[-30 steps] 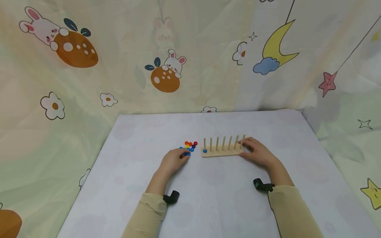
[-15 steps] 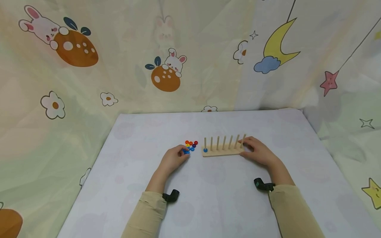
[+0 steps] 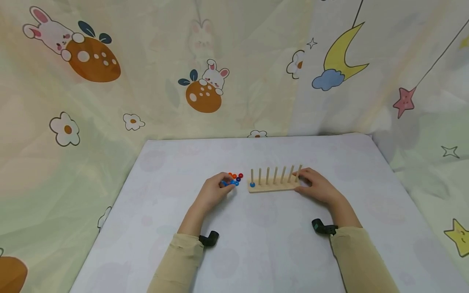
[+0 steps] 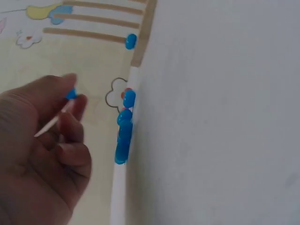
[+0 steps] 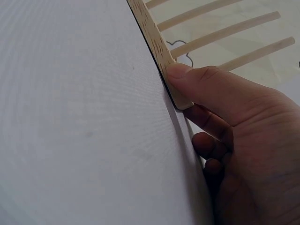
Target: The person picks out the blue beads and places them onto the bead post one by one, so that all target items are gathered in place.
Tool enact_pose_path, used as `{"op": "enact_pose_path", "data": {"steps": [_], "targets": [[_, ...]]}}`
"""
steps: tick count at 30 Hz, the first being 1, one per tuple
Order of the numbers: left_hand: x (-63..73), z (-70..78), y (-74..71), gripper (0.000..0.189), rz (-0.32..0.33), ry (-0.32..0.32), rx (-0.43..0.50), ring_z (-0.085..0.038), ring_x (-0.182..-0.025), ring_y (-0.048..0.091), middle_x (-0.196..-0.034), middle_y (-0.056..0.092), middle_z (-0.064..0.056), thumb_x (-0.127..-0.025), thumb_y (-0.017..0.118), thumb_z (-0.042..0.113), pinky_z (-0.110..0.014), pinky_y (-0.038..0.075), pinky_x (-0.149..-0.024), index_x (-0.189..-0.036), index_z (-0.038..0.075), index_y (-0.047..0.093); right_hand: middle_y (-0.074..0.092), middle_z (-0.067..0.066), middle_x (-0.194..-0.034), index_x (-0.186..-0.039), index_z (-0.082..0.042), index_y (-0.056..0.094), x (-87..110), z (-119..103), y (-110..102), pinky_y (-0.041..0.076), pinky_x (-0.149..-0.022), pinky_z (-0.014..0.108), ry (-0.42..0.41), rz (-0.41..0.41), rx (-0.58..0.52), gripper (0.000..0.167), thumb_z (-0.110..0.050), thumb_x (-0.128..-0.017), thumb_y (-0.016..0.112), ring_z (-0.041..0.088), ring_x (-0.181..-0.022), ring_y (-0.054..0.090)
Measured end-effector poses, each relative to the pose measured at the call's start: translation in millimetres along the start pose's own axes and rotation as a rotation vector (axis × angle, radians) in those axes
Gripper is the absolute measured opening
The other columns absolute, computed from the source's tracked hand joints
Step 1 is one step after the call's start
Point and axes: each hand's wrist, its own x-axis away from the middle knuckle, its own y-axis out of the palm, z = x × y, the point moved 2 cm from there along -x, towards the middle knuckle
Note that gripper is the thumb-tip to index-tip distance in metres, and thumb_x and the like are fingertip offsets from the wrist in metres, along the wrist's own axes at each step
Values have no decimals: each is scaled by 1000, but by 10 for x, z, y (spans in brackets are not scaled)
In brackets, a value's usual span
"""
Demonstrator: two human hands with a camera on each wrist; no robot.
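Between thumb and forefinger my left hand (image 3: 213, 190) pinches a blue bead (image 4: 71, 93), held up off the table in the left wrist view. Close by lie more blue beads (image 4: 124, 133) on the white surface. A wooden peg board (image 3: 272, 187) with a row of upright pegs stands to the right of the beads. One blue bead (image 3: 252, 185) sits at the foot of its leftmost peg. My right hand (image 3: 320, 187) grips the board's right end, its thumb (image 5: 180, 70) on the near edge; the other fingers are partly hidden behind.
Behind the blue beads are red (image 3: 240, 176), orange (image 3: 234, 176) and dark blue beads (image 3: 238, 179), partly covered by the left hand. A white cloth covers the table (image 3: 256, 244). A printed curtain (image 3: 154, 81) hangs behind the far edge.
My left hand has risen slightly from the bead pile, with a blue bead pinched in its fingertips. The right hand and the peg board stay where they were.
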Motion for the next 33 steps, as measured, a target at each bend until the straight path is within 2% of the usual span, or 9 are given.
{"op": "enact_pose_path", "data": {"steps": [10, 22, 27, 33], "targets": [[-157, 328, -147, 23, -23, 77, -7, -14, -77, 56, -100, 66, 9, -90, 73, 33, -29, 49, -60, -111, 27, 66, 55, 6, -131, -134, -20, 59, 5, 1, -8, 42, -97, 49, -13, 6, -1, 52, -37, -87, 76, 25, -114, 52], [-280, 647, -167, 26, -64, 156, 35, -10, -79, 60, -102, 67, 10, -92, 70, 36, -29, 51, -63, -116, 25, 67, 55, 4, -131, -134, -20, 59, 0, 24, 9, 43, -94, 45, -29, 8, 12, 52, -37, -87, 75, 21, -110, 51], [-316, 737, -138, 28, -83, 176, 40, -11, -82, 60, -104, 67, 8, -93, 69, 35, -29, 51, -63, -118, 21, 68, 54, 6, -133, -134, -20, 59, 0, 33, 7, 42, -96, 48, -24, 8, 8, 53, -37, -87, 75, 24, -115, 51], [-339, 753, -75, 27, -111, 165, 51, -11, -84, 60, -105, 67, 9, -93, 69, 34, -28, 52, -63, -118, 23, 67, 54, 6, -134, -134, -21, 59, -1, 43, 14, 40, -100, 51, -14, 7, 0, 52, -38, -87, 75, 26, -120, 51]]}}
